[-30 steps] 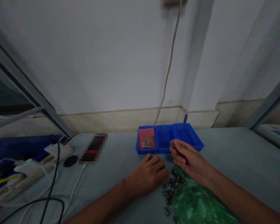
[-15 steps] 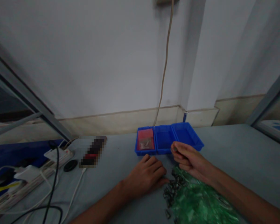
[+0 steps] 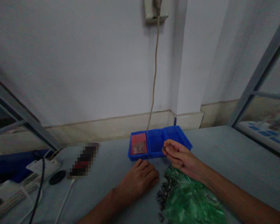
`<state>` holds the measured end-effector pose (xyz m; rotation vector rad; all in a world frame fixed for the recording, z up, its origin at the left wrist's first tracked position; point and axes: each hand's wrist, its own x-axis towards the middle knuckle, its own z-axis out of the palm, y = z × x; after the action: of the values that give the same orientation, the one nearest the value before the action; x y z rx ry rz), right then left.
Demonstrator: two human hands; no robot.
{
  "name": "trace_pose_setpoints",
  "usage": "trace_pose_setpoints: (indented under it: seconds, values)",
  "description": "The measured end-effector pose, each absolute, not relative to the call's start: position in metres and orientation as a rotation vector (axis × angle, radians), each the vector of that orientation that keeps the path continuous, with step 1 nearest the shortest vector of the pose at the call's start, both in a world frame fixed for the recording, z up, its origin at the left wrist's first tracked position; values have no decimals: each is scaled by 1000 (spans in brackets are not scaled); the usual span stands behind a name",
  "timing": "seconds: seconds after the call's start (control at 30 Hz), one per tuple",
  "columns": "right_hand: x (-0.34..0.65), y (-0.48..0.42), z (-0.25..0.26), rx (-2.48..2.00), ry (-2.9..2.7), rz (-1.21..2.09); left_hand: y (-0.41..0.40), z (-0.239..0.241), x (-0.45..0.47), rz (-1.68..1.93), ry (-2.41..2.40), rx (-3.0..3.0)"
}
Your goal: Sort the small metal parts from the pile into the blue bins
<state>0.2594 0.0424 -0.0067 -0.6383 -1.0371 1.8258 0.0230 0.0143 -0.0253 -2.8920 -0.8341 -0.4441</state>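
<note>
My right hand (image 3: 180, 157) is raised in front of the blue bins, thumb and fingertips pinching a small dark metal part (image 3: 164, 149). Its exact kind is too small to make out. On the table, palm down and fingers loosely bent, lies my left hand (image 3: 142, 177), with no object visible in it. To its right is a heap of small metal parts (image 3: 164, 189), spilling from the mouth of a green plastic bag (image 3: 193, 202). The left blue bin (image 3: 138, 157) holds a pink sheet and a clear packet of small pieces; the middle blue bin (image 3: 155, 140) adjoins it.
A third blue bin (image 3: 177, 134) sits at the right of the row. Leftward are a pixelated dark object (image 3: 84, 160), a black round disc (image 3: 57, 177) and a white power strip (image 3: 16, 196) with cables. A wall cord (image 3: 155, 68) hangs behind; metal frames flank the table.
The view has shifted, so bins, bag and hands appear further left. My right hand still pinches a small metal part, now more visible at the fingertips. My left hand stays on the table.
</note>
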Motion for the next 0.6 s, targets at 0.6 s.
trace_pose_setpoints:
  seconds: [0.6]
  values:
    - [260, 45, -5, -613, -874, 2035, 23, -31, 19, -702, -950, -2935]
